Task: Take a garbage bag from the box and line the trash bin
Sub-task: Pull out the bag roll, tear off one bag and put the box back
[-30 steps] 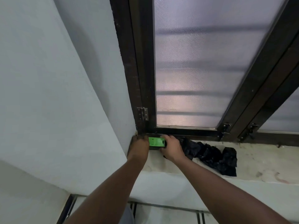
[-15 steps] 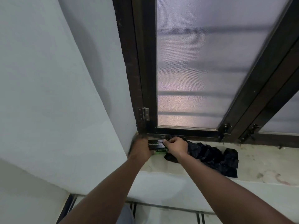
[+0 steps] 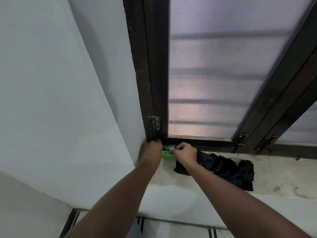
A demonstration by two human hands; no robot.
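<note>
A small green and black garbage bag box [image 3: 168, 151] sits on the window sill [image 3: 274, 176] in the corner by the wall. My left hand [image 3: 150, 152] grips its left end. My right hand [image 3: 185, 152] pinches at the box's right end, at the top flap; what its fingers hold is too small to tell. A crumpled black garbage bag [image 3: 228, 170] lies on the sill just right of my right wrist. No trash bin is in view.
A dark-framed window [image 3: 214, 74] with frosted panes rises directly behind the box, with a hinge [image 3: 153, 123] and latches [image 3: 242, 140] at its base. A white wall [image 3: 60, 100] closes in on the left. Tiled floor [image 3: 171, 229] shows below the sill.
The box has been tipped, so its black printed face shows above the green. My right hand has shifted from covering the box's right end to pinching at its top edge.
</note>
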